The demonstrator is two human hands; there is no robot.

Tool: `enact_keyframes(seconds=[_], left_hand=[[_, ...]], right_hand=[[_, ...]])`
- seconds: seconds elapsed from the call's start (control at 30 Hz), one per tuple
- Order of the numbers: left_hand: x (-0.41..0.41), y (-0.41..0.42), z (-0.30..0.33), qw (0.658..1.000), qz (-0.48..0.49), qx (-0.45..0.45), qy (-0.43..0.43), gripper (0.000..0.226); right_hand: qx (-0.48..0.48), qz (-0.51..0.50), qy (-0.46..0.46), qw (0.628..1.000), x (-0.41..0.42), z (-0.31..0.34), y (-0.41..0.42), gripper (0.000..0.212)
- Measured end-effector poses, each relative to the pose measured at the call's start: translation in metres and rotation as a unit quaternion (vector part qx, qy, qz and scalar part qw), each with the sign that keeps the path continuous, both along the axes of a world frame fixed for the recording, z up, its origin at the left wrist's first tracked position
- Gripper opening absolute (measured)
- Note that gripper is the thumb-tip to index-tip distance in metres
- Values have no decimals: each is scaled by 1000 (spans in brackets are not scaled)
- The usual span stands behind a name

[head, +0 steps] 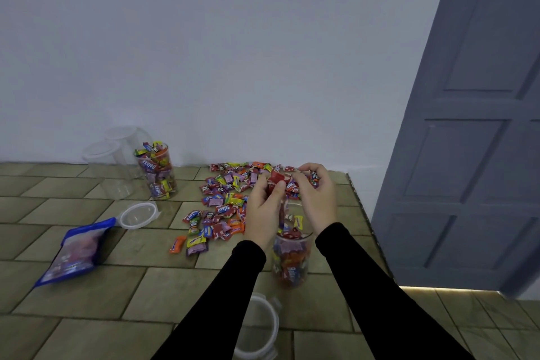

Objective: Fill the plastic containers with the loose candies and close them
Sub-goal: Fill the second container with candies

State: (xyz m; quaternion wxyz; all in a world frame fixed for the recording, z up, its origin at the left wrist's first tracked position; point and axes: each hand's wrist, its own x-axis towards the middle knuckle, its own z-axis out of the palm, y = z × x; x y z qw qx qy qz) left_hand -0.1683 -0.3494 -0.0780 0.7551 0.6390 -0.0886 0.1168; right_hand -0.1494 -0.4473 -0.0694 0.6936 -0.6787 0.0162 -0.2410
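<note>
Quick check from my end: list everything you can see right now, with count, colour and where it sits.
near container: 1, clear, mostly full of candies, open, under the hands
far container: 1, clear, heaped full, open, by the wall
empty containers: 2, clear, left of the far container
loose candies: many, mixed colours, spread on the tiled surface
lids: 2, clear, one left of the candies, one at the near edge
bag: 1, blue and clear, lying far left
door: 1, grey, right
left hand: holds red candies over the near container
right hand: holds candies beside it
</note>
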Motion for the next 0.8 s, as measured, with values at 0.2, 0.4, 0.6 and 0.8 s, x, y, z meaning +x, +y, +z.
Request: enact_keyframes(seconds=[0.2, 0.4, 0.6, 0.8], left_hand=[[-1, 0, 2, 999, -33, -31, -26, 19], [3, 4, -5, 999, -25, -7, -41, 27], [-2, 6, -11, 998, -34, -10, -56, 31], [0, 3, -28, 997, -1, -68, 20, 29]], right_hand=[[13, 15, 17, 1000, 2, -3, 0, 14], [35, 26, 31, 999, -1, 0, 2, 8], [49, 28, 37, 998, -3, 1, 1, 7], [43, 40, 35, 998, -8, 3, -1, 11]])
